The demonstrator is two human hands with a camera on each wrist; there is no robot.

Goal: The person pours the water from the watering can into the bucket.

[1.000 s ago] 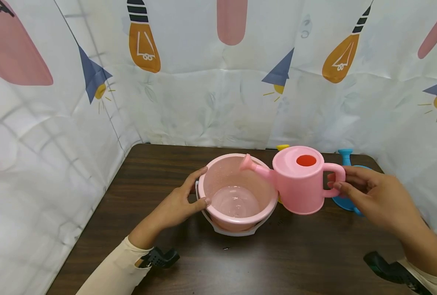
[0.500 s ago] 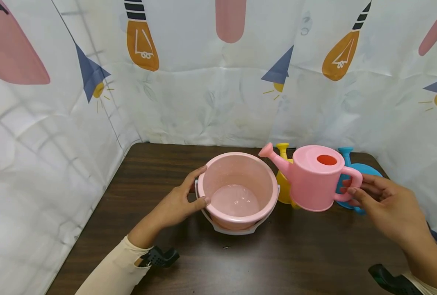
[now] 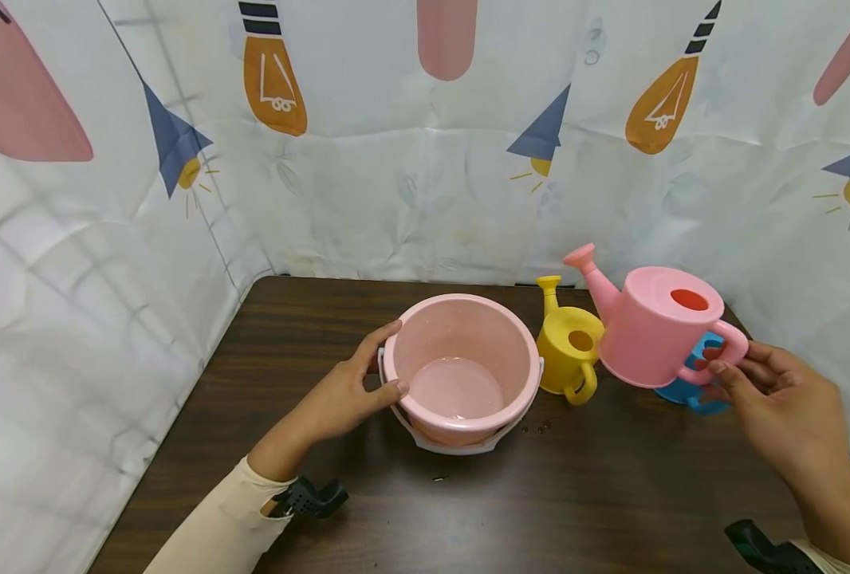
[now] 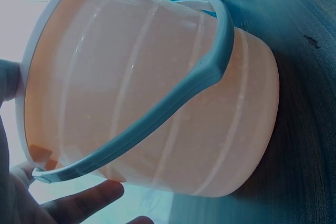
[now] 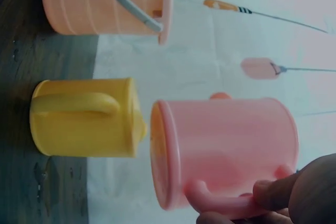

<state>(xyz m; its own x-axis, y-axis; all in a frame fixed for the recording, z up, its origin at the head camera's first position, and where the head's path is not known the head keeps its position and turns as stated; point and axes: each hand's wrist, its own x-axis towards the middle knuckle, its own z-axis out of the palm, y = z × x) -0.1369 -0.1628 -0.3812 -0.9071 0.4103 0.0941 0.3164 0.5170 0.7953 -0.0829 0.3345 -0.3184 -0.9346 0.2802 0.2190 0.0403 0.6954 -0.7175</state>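
Observation:
A pink bucket with a pale handle stands on the table, a little clear water in its bottom. My left hand holds its left rim, thumb at the near side and fingers spread round the far side. My right hand grips the handle of a pink watering can, raised above the table with its spout up and to the left. Below and left of it, a yellow watering can stands beside the bucket. A blue watering can is mostly hidden behind the pink one.
The dark wooden table has small water drops to the right of the bucket and a small dark speck in front. A white printed cloth hangs behind the table and along both sides.
My right hand has carried the pink watering can right and up, from over the bucket to above the blue can, tipping its spout upward. The yellow can has come into view. My left hand stays put.

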